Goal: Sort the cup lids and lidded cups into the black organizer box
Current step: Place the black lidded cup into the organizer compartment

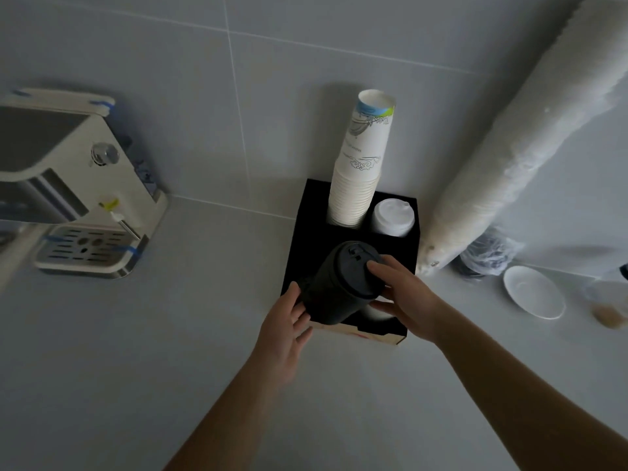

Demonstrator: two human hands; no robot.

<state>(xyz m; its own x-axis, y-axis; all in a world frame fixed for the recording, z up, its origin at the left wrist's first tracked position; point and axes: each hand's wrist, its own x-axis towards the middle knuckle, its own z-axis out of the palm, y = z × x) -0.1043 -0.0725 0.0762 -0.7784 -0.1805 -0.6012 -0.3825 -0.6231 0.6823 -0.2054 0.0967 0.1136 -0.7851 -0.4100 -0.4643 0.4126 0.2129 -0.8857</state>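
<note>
grey counter (170, 334), organizer box (299, 253), coffee machine (78, 185), saucer (533, 292)

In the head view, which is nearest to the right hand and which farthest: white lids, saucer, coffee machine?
From the right hand:
1. White lids, in the organizer's back right compartment.
2. Saucer, on the counter to the right.
3. Coffee machine, far left.

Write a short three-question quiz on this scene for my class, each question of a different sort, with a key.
1. True or false: the black cup has no lid on it.
2. Which fills the back right slot of the organizer box? A) white lids B) spoons C) black cups
3. Fill in: the stack of paper cups stands in the back ___ slot.

Key: 1 false, its black lid is on, held between the left hand and the right hand; 2 A; 3 left.
</note>
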